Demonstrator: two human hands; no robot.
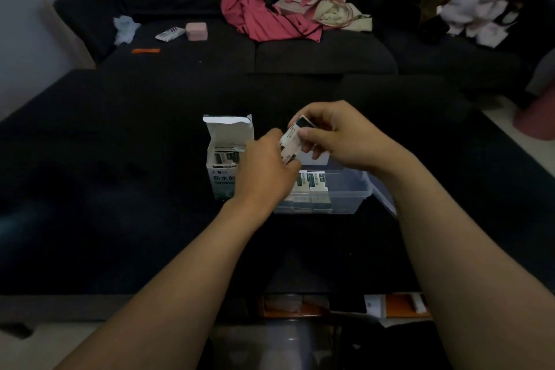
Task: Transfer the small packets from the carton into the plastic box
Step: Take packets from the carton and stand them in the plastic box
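White small packets (292, 141) with dark bands, pinched between both hands

Matt white cardboard for the carton (223, 141), printed front. Clear, smooth, faintly glossy plastic for the box (345, 194). Slick printed paper on the packets (292, 141). Dark, matt woven cloth across the sofa (120, 159); soft pink fabric (258, 15) crumpled at its back edge.

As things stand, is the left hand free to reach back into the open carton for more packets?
Probably yes. The carton stands open right beside the left hand, nothing between them, but that hand first has to let go of the packets it pinches together with the right hand.
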